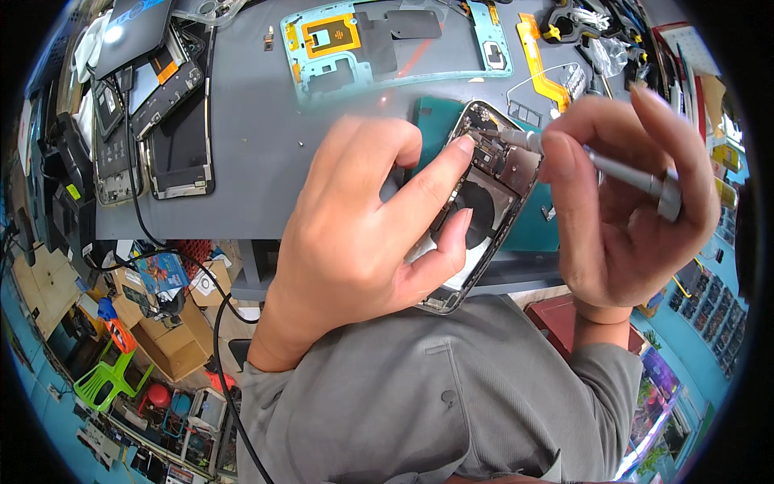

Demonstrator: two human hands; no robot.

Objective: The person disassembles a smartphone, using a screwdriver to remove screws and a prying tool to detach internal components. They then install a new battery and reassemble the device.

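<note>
An opened smartphone body [516,173] lies slanted over a green mat [540,222] at the desk's front edge, its circuit boards and a round black coil [476,214] laid bare. My left hand [355,210] reaches across the phone's left side. Its index fingertip presses near the upper part of the board, and the thumb rests by the coil. Between the fingers of my right hand [621,185] sits a slim silver screwdriver [629,171]. The screwdriver's tip points left into the top of the phone, close to my left index finger. Whether it meets a screw is too small to tell.
A light-blue phone-part frame [387,81] lies at the back, with an orange flex cable [536,64] to its right. Dismantled phones and screens [181,145] crowd the left. A black cable [218,323] hangs over the front edge. Pliers [588,20] lie at the back right.
</note>
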